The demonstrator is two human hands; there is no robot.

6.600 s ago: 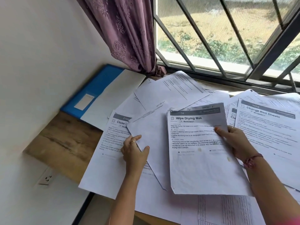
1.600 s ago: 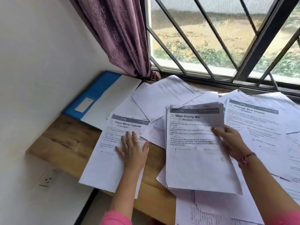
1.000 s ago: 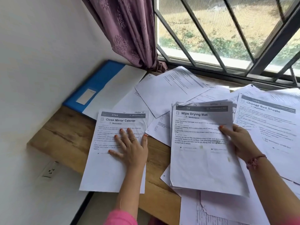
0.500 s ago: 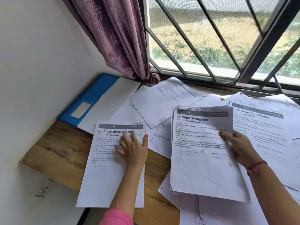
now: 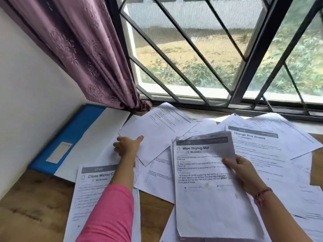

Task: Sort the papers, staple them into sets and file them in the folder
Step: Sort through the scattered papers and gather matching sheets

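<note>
The left hand [image 5: 128, 147], in the middle left of the frame, reaches out over the scattered papers with its thumb stretched toward a blank-backed sheet [image 5: 157, 135] and its fingers bent down onto the paper beneath; whether they pinch an edge or only press cannot be told. Its pink sleeve [image 5: 108, 213] crosses the "Close Mirror Cabinet" sheet [image 5: 90, 193] at lower left and hides part of that sheet's title. The right hand [image 5: 243, 170], at centre right, grips the right edge of a small stack topped by the "Wipe Drying Mat" sheet [image 5: 206, 189], thumb on the printed face and fingers behind; a ring shows on one finger and a red thread bracelet [image 5: 261, 195] circles the wrist. The stack's upper edges are uneven and curled. Just right of it, partly tucked behind the hand, lies the "Change Bed Sheets" sheet [image 5: 272, 145], overlapping more loose pages that spread to the right edge of the frame. More sheets lie under and between the two hands, on a wooden table [image 5: 35, 206]. At the left, against the white wall [image 5: 26, 84], a blue folder [image 5: 70, 140] lies flat with a white sheet [image 5: 97, 137] covering its right half. A purple curtain [image 5: 78, 49] hangs in the upper left, its hem touching the table by the folder's far corner, and a barred window [image 5: 218, 58] fills the top of the frame.
</note>
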